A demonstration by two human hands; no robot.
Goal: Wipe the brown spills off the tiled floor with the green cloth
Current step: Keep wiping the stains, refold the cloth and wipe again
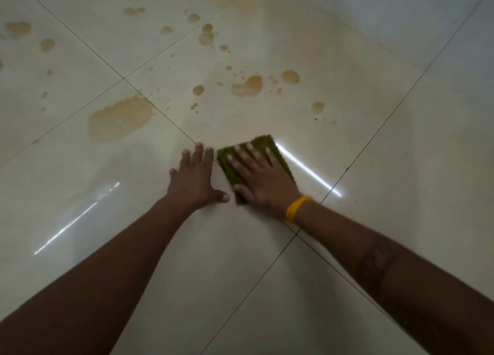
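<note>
A right hand (263, 179) presses flat-fingered on the green cloth (235, 164), left hand (196, 179) splayed on the tiled floor (374, 154); firm, overlapping strokes should lift the brown spills (120, 118) ahead.

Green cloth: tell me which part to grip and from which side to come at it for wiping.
The green cloth lies flat and folded on the tiled floor, so nothing stands up to pinch. Come from above, as the right hand does, palm and spread fingers pressing its middle. For lifting, probably pinch the far edge beyond the fingertips, the widest uncovered part. The left hand rests on bare tile beside it.
</note>
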